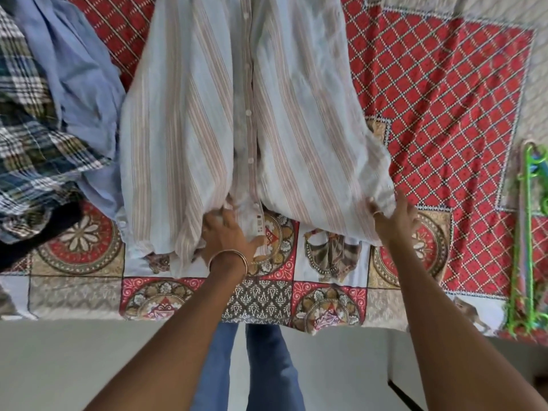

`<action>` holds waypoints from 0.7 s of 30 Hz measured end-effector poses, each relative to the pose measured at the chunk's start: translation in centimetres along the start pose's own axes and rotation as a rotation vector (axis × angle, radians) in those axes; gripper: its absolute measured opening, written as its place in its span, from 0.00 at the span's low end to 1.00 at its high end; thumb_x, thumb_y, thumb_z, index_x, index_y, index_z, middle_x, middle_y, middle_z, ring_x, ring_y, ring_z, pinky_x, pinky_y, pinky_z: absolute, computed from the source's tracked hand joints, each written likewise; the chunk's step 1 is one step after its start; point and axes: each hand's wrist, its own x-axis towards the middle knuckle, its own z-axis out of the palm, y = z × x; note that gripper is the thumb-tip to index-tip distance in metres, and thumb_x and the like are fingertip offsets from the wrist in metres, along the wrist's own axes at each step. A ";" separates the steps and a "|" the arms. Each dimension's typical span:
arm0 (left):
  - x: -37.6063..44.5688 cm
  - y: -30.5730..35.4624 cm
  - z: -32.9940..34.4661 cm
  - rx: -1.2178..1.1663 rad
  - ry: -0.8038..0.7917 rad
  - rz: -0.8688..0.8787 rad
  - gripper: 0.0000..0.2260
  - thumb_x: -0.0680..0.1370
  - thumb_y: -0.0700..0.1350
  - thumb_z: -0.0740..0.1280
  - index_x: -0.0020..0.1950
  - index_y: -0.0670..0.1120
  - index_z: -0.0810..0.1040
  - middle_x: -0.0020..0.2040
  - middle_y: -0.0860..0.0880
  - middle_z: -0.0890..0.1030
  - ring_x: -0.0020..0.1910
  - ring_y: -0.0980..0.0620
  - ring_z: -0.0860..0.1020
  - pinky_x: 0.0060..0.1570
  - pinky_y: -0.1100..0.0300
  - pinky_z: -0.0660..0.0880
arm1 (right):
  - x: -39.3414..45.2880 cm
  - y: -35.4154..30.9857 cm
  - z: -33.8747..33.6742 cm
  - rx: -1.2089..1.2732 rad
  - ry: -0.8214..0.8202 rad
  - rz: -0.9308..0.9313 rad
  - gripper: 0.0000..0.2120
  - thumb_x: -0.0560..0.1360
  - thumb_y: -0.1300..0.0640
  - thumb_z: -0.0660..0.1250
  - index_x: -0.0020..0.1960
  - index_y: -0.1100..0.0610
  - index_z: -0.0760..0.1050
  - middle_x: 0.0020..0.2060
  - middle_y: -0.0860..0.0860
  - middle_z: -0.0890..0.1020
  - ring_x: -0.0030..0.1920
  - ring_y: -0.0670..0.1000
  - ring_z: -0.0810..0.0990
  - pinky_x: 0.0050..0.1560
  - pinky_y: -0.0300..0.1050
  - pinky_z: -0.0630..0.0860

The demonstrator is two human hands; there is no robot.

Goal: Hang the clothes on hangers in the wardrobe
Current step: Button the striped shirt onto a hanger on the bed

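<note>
A striped shirt (pixel 237 114) is laid flat, front up, on the patterned bedspread (pixel 444 99), its buttoned placket running near to far, the collar end nearest the person. The collar area is grasped by the left hand (pixel 228 235), fingers curled into the fabric beside the neck label. The right hand (pixel 396 216) is placed on the near right shoulder corner; fingers look spread and touching cloth, a true pinch cannot be told. Green hangers (pixel 526 232) are stacked at the bed's right edge, well apart from the shirt, long axis also near-far. The right hand is judged nearer for the hanger pickup. More clothes, a blue shirt (pixel 80 69) and a plaid shirt (pixel 26 120), are piled at left.
</note>
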 end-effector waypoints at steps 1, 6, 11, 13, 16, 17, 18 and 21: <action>-0.4 0.2 0.3 0.047 0.054 0.013 0.42 0.68 0.70 0.66 0.70 0.43 0.59 0.68 0.38 0.60 0.64 0.37 0.68 0.53 0.45 0.73 | 0.2 0.5 0.0 0.008 0.021 0.016 0.35 0.75 0.37 0.63 0.76 0.48 0.57 0.76 0.55 0.58 0.75 0.66 0.50 0.68 0.75 0.49; 0.0 2.1 1.5 0.018 0.157 0.054 0.46 0.70 0.72 0.61 0.72 0.37 0.57 0.66 0.36 0.70 0.60 0.37 0.74 0.52 0.44 0.72 | 0.9 0.5 1.1 -0.127 0.084 0.057 0.22 0.73 0.41 0.69 0.59 0.56 0.76 0.59 0.58 0.77 0.66 0.61 0.68 0.66 0.67 0.59; 1.2 4.4 0.9 -0.179 0.157 -0.024 0.33 0.76 0.58 0.65 0.70 0.36 0.61 0.60 0.38 0.75 0.55 0.37 0.77 0.48 0.44 0.74 | 0.6 0.4 1.2 0.002 0.138 -0.066 0.18 0.71 0.50 0.74 0.53 0.61 0.76 0.51 0.56 0.79 0.56 0.61 0.75 0.57 0.60 0.73; 1.3 4.4 0.6 -0.184 0.216 0.021 0.21 0.77 0.51 0.63 0.64 0.39 0.70 0.60 0.39 0.74 0.54 0.37 0.77 0.46 0.45 0.76 | 0.3 -0.1 0.5 0.123 0.163 -0.061 0.15 0.72 0.52 0.73 0.53 0.59 0.76 0.46 0.52 0.79 0.50 0.59 0.78 0.57 0.61 0.73; 0.8 3.7 1.0 -0.306 0.272 0.043 0.11 0.78 0.43 0.62 0.58 0.42 0.75 0.57 0.42 0.74 0.52 0.40 0.77 0.43 0.49 0.76 | -2.1 -1.0 0.1 0.013 0.376 -0.176 0.11 0.73 0.58 0.70 0.53 0.57 0.74 0.42 0.49 0.79 0.43 0.52 0.75 0.61 0.50 0.62; 0.4 3.3 1.5 -0.367 0.280 0.047 0.10 0.79 0.42 0.61 0.58 0.42 0.75 0.54 0.43 0.75 0.49 0.42 0.77 0.41 0.52 0.76 | -3.5 -1.3 0.1 -0.104 0.543 -0.327 0.09 0.72 0.62 0.68 0.51 0.57 0.75 0.39 0.50 0.79 0.40 0.51 0.74 0.55 0.46 0.58; -0.2 2.9 1.8 -0.427 0.290 0.062 0.11 0.79 0.41 0.61 0.60 0.43 0.75 0.49 0.43 0.76 0.46 0.44 0.78 0.41 0.54 0.77 | -5.4 -1.6 0.3 -0.223 0.688 -0.511 0.09 0.71 0.65 0.67 0.49 0.56 0.76 0.36 0.50 0.79 0.38 0.51 0.75 0.51 0.45 0.56; -1.6 1.4 2.8 -0.543 0.335 0.166 0.14 0.78 0.43 0.57 0.62 0.43 0.74 0.41 0.45 0.77 0.37 0.47 0.76 0.40 0.48 0.79 | -12.0 -1.6 3.9 -0.542 0.687 -0.982 0.13 0.72 0.68 0.60 0.49 0.56 0.79 0.37 0.52 0.79 0.41 0.52 0.77 0.48 0.49 0.68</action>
